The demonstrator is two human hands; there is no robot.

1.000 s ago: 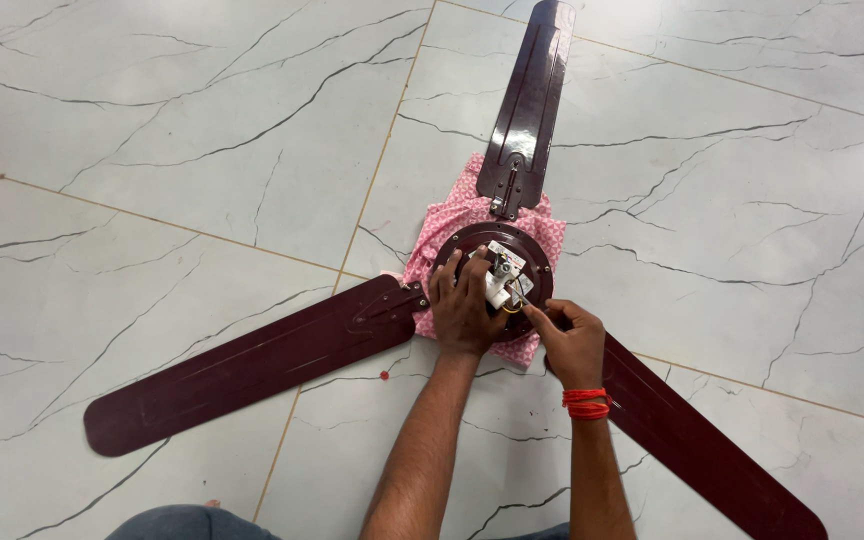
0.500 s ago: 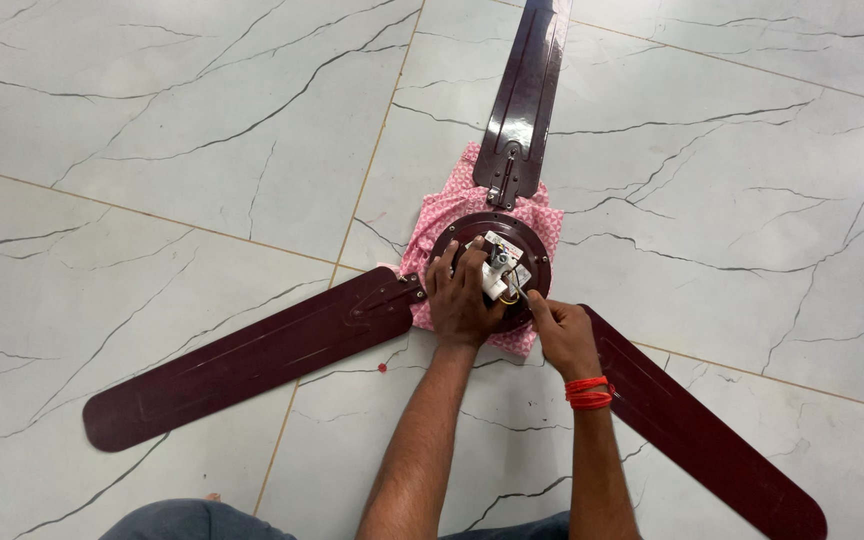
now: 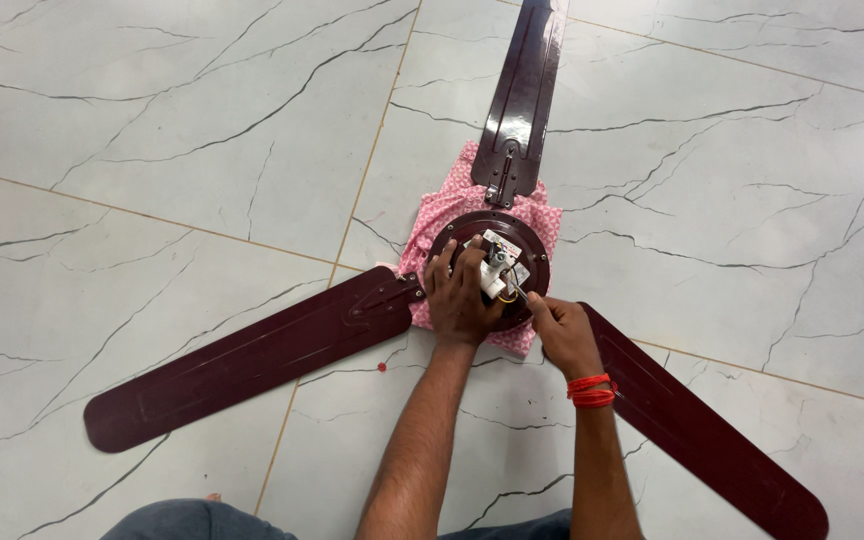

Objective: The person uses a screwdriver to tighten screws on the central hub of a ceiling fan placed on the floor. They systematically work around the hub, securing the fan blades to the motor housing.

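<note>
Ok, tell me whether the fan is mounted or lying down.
Lying down: the ceiling fan rests on the tiled floor, over a pink cloth, blades spread flat.
</note>
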